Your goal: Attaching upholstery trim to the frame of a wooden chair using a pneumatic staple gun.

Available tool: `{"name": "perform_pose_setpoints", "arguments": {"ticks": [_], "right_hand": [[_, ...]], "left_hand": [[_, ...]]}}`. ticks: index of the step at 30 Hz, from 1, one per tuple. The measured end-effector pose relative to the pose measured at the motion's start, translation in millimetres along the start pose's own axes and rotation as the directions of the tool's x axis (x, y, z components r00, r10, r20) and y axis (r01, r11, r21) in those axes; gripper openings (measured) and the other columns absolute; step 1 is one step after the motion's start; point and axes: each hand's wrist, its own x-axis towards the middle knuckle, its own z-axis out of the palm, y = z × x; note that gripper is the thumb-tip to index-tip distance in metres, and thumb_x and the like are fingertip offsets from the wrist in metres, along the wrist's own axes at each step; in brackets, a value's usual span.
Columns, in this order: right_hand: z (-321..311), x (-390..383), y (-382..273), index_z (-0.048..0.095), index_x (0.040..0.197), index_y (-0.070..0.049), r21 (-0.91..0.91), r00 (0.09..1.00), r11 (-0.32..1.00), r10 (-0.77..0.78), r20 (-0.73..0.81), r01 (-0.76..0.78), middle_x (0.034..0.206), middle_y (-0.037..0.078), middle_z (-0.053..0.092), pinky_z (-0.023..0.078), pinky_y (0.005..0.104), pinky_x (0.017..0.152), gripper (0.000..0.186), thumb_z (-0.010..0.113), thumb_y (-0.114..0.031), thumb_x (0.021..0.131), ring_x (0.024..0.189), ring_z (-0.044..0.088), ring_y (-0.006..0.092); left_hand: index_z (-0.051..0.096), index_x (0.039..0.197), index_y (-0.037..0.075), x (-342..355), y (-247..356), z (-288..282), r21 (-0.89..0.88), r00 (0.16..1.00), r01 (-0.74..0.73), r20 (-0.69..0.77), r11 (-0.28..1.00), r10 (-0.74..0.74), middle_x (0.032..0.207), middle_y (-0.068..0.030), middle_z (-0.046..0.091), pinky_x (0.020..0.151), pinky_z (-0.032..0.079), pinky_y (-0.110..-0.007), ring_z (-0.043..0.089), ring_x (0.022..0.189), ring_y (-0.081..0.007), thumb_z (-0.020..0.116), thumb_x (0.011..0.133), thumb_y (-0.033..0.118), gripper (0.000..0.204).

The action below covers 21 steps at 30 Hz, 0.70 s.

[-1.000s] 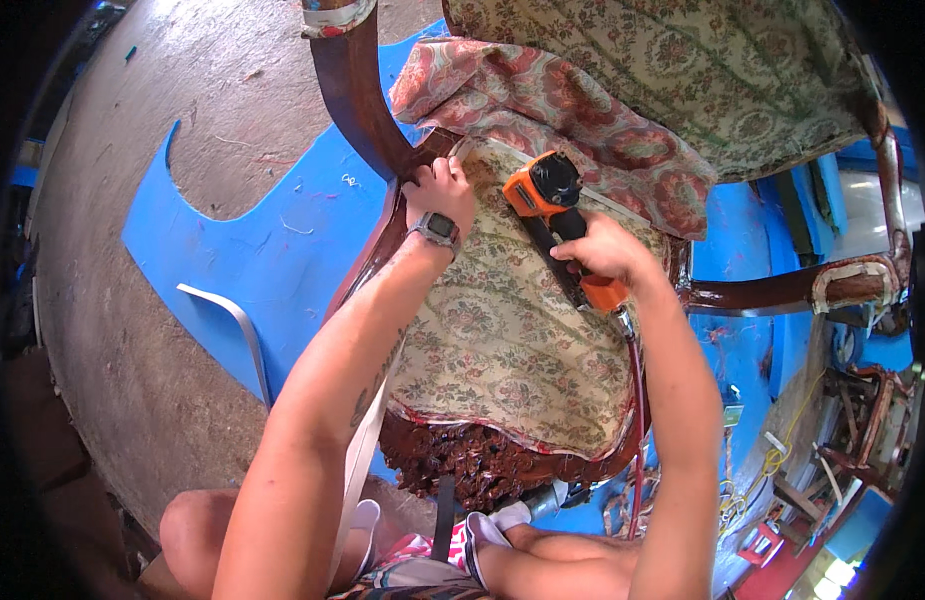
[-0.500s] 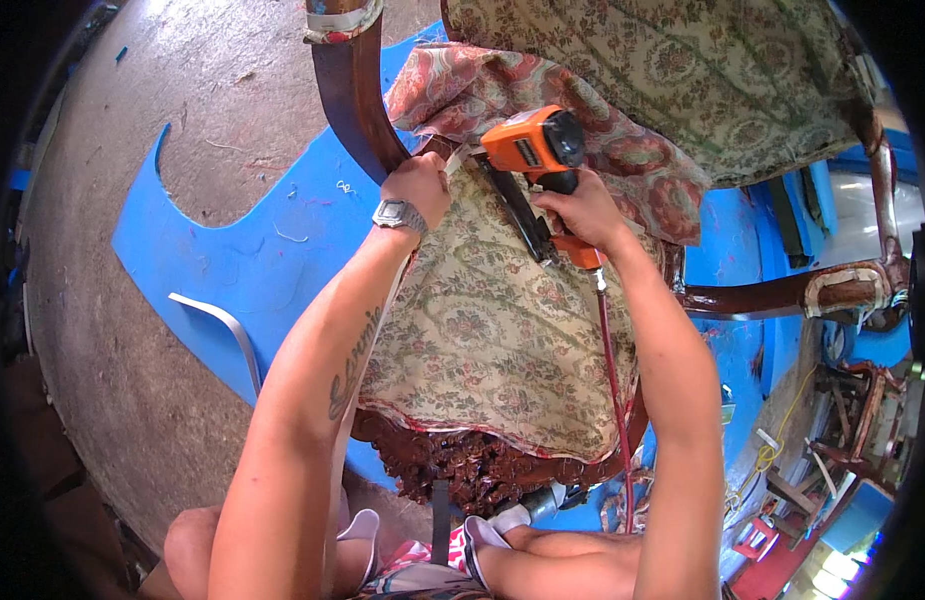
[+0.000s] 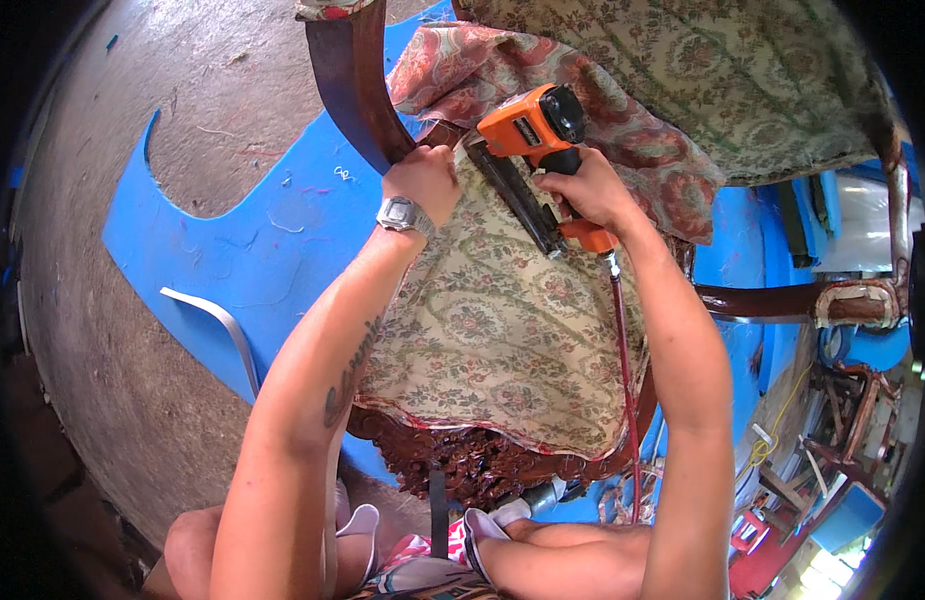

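Observation:
My right hand [image 3: 590,190] is wrapped round the black grip of an orange pneumatic staple gun [image 3: 522,125], a red air hose [image 3: 624,350] hanging from its base. The gun's nose end is close to the chair's back corner, just right of my left hand [image 3: 422,185]. That hand is closed against the chair frame, below the curved dark wooden arm [image 3: 350,90]; what its fingers pinch is hidden. Under both hands lies the chair's floral fabric seat [image 3: 482,340], with carved dark wood [image 3: 452,455] along its near edge. Loose red patterned fabric [image 3: 642,150] is bunched behind the gun.
A floral upholstered panel [image 3: 682,80] rises at the back. Blue sheet material [image 3: 212,260] covers part of the concrete floor [image 3: 92,380], a curved white strip [image 3: 217,318] on it. To the right are another wooden arm [image 3: 762,300], a yellow cord [image 3: 762,450] and a blue bin [image 3: 847,518].
My left hand has turned over slightly, and the pale strip that showed beside its fingers is now hidden. The staple gun has shifted slightly up and left, still in my right hand.

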Motion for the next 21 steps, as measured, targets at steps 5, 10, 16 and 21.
{"name": "perform_pose_setpoints", "arguments": {"ticks": [5,10,16,21], "right_hand": [[-4.3,3.2,0.3,0.061,0.105,-0.002,-0.140,1.000,0.990,-0.018,-0.017,0.016,0.066,0.004,0.059,0.046,0.0285,0.048,0.035,0.071,-0.015,0.075,0.052,0.055,0.0112],[-6.3,6.8,1.1,0.062,0.106,-0.003,-0.226,0.994,0.968,-0.111,-0.009,0.106,0.070,0.005,0.062,0.048,0.0303,0.049,0.034,0.071,-0.016,0.075,0.052,0.057,0.0123],[-9.6,6.9,-1.3,0.064,0.103,-0.003,-0.197,0.995,0.975,-0.099,0.013,0.100,0.071,0.005,0.062,0.049,0.0297,0.053,0.031,0.070,-0.015,0.076,0.055,0.057,0.0116],[-10.7,11.9,-7.8,0.063,0.104,-0.002,-0.206,0.996,0.975,-0.074,0.056,0.084,0.068,0.001,0.058,0.045,0.0264,0.051,0.028,0.070,-0.012,0.079,0.054,0.054,0.0090]], "left_hand": [[0.062,0.088,0.011,1.5,2.2,0.6,0.036,0.999,-0.024,0.030,0.999,0.022,0.090,-0.0102,0.064,0.069,0.054,-0.041,0.066,0.080,-0.0298,0.057,0.081,0.018,0.012],[0.061,0.090,0.011,0.6,1.1,-0.6,0.049,0.998,-0.021,0.055,0.999,0.019,0.090,-0.0101,0.064,0.068,0.054,-0.041,0.066,0.079,-0.0292,0.057,0.081,0.019,0.012],[0.065,0.089,0.013,1.2,5.0,-2.1,0.051,0.999,0.029,0.028,0.998,-0.030,0.088,-0.0075,0.066,0.070,0.054,-0.039,0.066,0.082,-0.0275,0.061,0.075,0.015,0.015],[0.066,0.089,0.013,-1.2,3.6,-3.3,0.024,1.000,-0.006,0.022,1.000,0.005,0.088,-0.0076,0.066,0.071,0.054,-0.039,0.066,0.082,-0.0276,0.061,0.076,0.015,0.015]]}}
